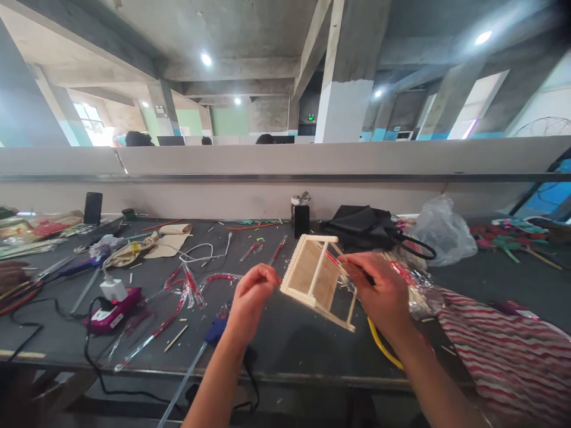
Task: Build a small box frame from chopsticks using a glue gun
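A small model of pale wooden sticks, with a flat panel and open posts, is held tilted above the dark table. My right hand is closed on its right side; a slim red piece shows by those fingertips. My left hand is pinched at the model's left edge, with a tiny bit of red at the fingertips; what it grips is too small to tell. Below my left wrist lies a blue glue gun with a long clear glue stick sticking out behind.
A purple power strip with a white charger is at left, near red plastic wrappers. Behind the model stand a black phone and a black bag. At right are a clear plastic bag and striped cloth.
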Demonstrator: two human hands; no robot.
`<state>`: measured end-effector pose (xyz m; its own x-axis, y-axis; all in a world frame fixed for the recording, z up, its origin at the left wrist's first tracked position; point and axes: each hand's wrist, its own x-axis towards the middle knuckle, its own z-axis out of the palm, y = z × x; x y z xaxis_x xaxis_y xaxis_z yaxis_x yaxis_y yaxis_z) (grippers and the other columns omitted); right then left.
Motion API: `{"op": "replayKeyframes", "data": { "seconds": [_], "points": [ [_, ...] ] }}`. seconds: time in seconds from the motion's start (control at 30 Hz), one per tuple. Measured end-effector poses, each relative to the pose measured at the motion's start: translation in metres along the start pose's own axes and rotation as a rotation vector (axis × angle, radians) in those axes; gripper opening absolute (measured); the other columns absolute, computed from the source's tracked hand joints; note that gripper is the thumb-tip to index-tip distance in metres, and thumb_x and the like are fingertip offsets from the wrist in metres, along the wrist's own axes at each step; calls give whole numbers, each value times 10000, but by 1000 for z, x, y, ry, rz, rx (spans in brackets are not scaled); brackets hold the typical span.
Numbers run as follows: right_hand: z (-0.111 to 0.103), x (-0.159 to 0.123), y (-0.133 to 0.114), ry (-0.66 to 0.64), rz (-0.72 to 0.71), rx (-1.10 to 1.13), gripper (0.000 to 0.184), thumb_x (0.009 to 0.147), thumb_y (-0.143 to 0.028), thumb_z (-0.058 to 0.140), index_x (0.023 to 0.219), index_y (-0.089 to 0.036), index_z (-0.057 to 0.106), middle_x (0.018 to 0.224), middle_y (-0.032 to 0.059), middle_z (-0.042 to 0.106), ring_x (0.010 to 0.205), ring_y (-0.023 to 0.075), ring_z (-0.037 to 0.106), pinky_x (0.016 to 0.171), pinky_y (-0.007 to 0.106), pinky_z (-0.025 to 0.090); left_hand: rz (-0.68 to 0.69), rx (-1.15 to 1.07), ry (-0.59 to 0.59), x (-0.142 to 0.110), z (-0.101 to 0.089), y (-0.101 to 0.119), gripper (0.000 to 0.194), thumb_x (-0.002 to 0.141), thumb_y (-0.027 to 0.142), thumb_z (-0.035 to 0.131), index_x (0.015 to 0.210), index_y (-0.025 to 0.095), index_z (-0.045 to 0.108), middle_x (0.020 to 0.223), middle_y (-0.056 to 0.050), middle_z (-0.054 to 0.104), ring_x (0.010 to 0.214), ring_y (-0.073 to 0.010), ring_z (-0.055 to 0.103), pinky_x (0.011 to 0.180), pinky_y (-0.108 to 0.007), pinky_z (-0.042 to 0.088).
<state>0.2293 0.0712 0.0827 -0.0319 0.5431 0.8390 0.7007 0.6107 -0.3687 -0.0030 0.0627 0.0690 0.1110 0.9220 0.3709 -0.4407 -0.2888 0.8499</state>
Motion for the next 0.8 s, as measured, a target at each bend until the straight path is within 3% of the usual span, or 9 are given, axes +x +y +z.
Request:
{"op": "replayKeyframes", "data": {
  "seconds": [0.1,0.17,0.3,0.5,0.57,0.8],
  "points": [
    [2,-11,-7,-40,71,1,153,916,-293,529,923,-221,664,878,39,689,820,188,616,739,328,487,-89,-76,-148,-13,1,-13,468,587,122,713,1035,228,631,1042,-18,621,950,-185,538,805,-255,405],
    [6,-18,-10,-50,86,14,150,915,-292,531,928,-218,660,875,42,688,828,192,614,747,332,491,-196,-118,-190,-21,6,-21,623,578,134,746,1170,248,588,1134,-37,630,1037,-222,545,854,-293,417],
    [16,-24,-12,-71,67,18,139,911,-276,536,922,-213,660,869,43,682,846,197,609,781,350,493,-252,-86,33,-26,19,-37,381,720,272,720,1090,209,659,1102,-64,676,1067,-253,573,914,-359,423],
    [17,-26,-34,-33,93,30,208,905,-277,538,1081,-217,631,1040,76,658,975,213,600,782,343,515,-30,80,331,-19,23,-50,206,754,360,704,889,206,718,857,-31,711,834,-221,627,784,-330,478],
    [12,-29,-51,-37,116,45,206,894,-268,553,1078,-223,634,1032,72,656,939,202,606,726,308,520,51,137,382,-18,20,-46,193,780,354,680,898,205,713,858,-32,706,817,-212,626,772,-315,477],
    [1,-40,-103,-328,286,334,143,886,-304,556,958,-240,662,865,27,677,761,152,638,614,233,522,236,372,404,-15,7,-27,253,828,276,629,1069,239,694,1095,-60,688,1078,-261,587,949,-349,422]
  ]
}}
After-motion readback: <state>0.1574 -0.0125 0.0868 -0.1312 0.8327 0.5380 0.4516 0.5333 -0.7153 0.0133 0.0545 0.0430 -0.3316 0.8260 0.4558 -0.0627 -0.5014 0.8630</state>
